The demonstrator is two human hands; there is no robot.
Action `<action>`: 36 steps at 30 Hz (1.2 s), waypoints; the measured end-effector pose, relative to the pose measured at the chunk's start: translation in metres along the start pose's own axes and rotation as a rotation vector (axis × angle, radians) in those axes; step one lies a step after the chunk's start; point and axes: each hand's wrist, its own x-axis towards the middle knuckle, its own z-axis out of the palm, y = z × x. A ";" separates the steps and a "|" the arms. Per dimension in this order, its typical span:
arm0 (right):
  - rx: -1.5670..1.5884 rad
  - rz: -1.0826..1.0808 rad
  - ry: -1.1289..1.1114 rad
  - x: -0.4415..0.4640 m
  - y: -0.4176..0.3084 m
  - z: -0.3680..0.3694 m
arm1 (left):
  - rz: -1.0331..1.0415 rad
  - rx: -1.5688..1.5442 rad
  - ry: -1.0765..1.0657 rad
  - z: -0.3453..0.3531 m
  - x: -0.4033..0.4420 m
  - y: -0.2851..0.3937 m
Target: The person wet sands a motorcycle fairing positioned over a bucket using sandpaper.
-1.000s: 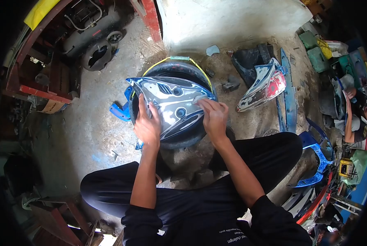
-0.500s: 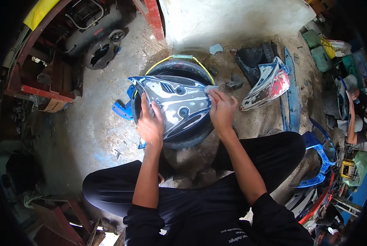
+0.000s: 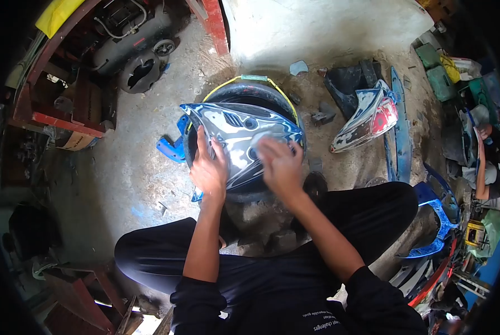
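Note:
A motorcycle body panel with blue edges, patchy grey and white worn paint and two round holes lies across a black bucket with a yellow handle. My left hand grips the panel's left side, its fingers lying over the face. Over the panel's right half, my right hand is closed and smeared by motion. Its fingertips press a small pale piece, apparently sandpaper, on the surface near the lower hole.
Another partly sanded panel lies to the right beside a long blue strip. A blue part sits left of the bucket. A blue frame piece stands near my right knee. At far right is another person's arm.
My right hand has moved left and down across the panel, from its right tip to near the lower hole, with the pale piece. My left hand keeps its hold on the panel.

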 end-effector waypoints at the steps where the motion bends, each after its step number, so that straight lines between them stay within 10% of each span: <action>1: 0.008 -0.001 0.001 -0.007 -0.011 0.006 | 0.000 0.007 0.004 -0.001 0.000 -0.001; 11: -0.332 0.267 0.102 0.006 0.034 0.009 | -0.038 -0.086 -0.044 -0.003 0.001 -0.004; 20: -0.061 -0.083 -0.064 0.002 -0.019 0.023 | 0.005 -0.060 -0.021 0.000 0.000 -0.003; 25: -0.347 0.364 0.031 0.028 0.029 0.001 | -0.047 -0.071 -0.051 -0.001 -0.001 -0.004; 32: -0.061 -0.065 -0.078 0.001 -0.029 0.022 | -0.021 -0.041 -0.038 -0.002 0.000 -0.002; 36: -0.215 0.110 0.055 0.013 -0.003 0.021 | -0.040 -0.050 -0.045 -0.001 0.000 -0.004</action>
